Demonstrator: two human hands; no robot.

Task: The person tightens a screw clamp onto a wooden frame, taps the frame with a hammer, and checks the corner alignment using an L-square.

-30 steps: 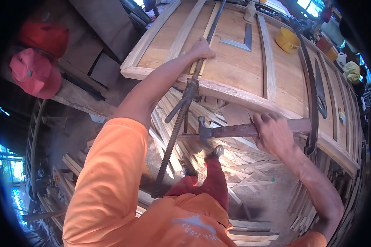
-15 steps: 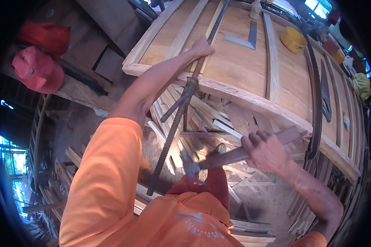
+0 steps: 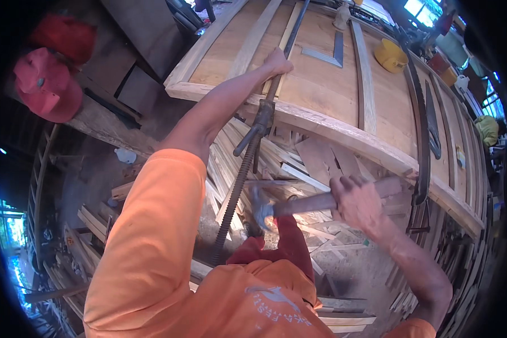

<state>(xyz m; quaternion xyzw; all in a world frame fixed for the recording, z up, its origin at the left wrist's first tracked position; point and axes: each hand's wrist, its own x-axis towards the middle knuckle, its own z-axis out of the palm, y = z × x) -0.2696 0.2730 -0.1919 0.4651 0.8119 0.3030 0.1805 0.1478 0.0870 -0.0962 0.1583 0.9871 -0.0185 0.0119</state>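
Note:
My left hand [image 3: 277, 61] is closed around the dark bar of a long clamp, above the near edge of a framed wooden panel [image 3: 321, 90]. The clamp's threaded screw [image 3: 232, 197] runs back toward my body. Its jaw and crank handle [image 3: 253, 130] sit just off the panel's edge. My right hand [image 3: 357, 204] grips a hammer [image 3: 307, 205] by its thick wooden handle. The slightly blurred metal head points left, below the panel and to the right of the screw, apart from it.
On the panel lie a metal square [image 3: 338, 50], a yellow tub [image 3: 391, 56], a pale bottle [image 3: 342, 16] and a handsaw [image 3: 432, 121]. A second dark clamp [image 3: 419, 135] crosses it at right. Loose wood strips [image 3: 276, 158] litter the floor. A red cap [image 3: 48, 84] rests at left.
The hammer has moved up a little, its head rising toward the clamp's crank handle. My left hand keeps its hold on the bar. The whole view has shifted slightly.

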